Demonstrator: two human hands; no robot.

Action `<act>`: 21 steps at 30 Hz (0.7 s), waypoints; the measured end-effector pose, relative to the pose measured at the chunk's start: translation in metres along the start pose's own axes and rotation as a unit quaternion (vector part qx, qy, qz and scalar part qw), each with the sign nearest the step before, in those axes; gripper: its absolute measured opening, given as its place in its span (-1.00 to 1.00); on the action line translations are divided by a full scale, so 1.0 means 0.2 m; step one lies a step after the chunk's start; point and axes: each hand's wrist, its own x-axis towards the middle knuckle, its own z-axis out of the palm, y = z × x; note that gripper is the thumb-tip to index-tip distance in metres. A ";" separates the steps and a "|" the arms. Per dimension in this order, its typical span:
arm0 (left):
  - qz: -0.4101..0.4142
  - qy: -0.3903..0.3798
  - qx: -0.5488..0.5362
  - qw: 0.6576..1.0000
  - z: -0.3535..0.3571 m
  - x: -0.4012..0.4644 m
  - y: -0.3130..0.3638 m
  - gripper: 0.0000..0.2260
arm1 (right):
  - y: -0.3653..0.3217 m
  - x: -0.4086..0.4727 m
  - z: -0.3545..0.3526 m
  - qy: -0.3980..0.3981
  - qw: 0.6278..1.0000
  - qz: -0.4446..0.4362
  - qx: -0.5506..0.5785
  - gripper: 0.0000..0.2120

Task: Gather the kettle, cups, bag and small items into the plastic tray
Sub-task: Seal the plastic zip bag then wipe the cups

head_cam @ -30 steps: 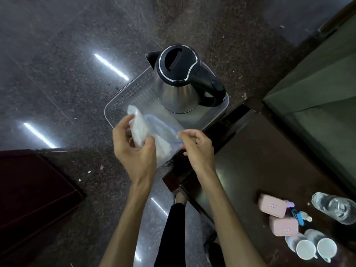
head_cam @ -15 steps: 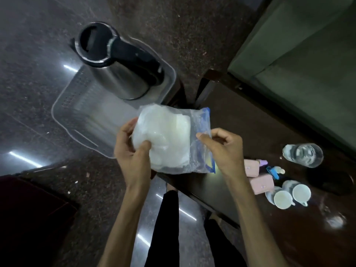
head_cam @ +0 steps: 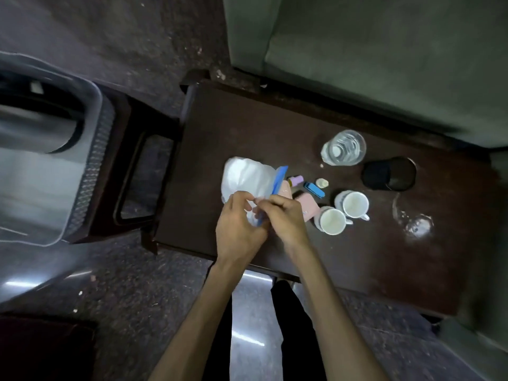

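head cam | 1 view – looks steeply down, close over dark table [head_cam: 247,127] | wide-angle

The kettle [head_cam: 35,125] is a motion-blurred smear, cut off with the tray [head_cam: 90,166] at the left edge. My right hand [head_cam: 286,215] covers part of the pink case [head_cam: 310,206]. My fingers hide the bag's [head_cam: 244,180] near edge.

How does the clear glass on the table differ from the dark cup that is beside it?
The clear glass stands upright, while the dark cup lies on its side. The glass is transparent, so its base shows through; the dark cup is black and opaque. The glass sits nearer the far edge of the table, and the dark cup lies to its right. Both rest on the table, outside the tray, and neither hand touches them.
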 end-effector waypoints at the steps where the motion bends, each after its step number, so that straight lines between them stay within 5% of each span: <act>1: -0.003 0.013 0.004 1.000 0.04 0.00 0.00 -0.67 | 0.01 -0.01 -0.03 -0.003 1.000 0.008 0.008 -0.85; 8: 0.053 0.119 -0.006 0.991 0.14 -0.03 0.03 -0.94 | 0.03 -0.01 -0.17 -0.047 0.972 0.109 0.204 -0.78; 14: 0.057 0.196 -0.069 0.977 0.22 -0.06 0.10 -0.94 | 0.00 -0.01 -0.20 0.022 0.999 0.016 -0.030 -0.69; 16: 0.051 0.192 -0.082 0.977 0.26 -0.06 0.11 -0.92 | -0.01 -0.03 -0.22 0.043 0.998 -0.013 -0.034 -0.64; 19: 0.070 0.170 -0.076 0.980 0.30 -0.06 0.12 -0.94 | -0.02 0.00 -0.23 0.050 0.998 -0.031 -0.030 -0.83; 21: 0.083 0.163 -0.070 0.981 0.31 -0.07 0.12 -0.94 | -0.04 0.03 -0.23 0.037 0.999 -0.001 -0.018 -0.66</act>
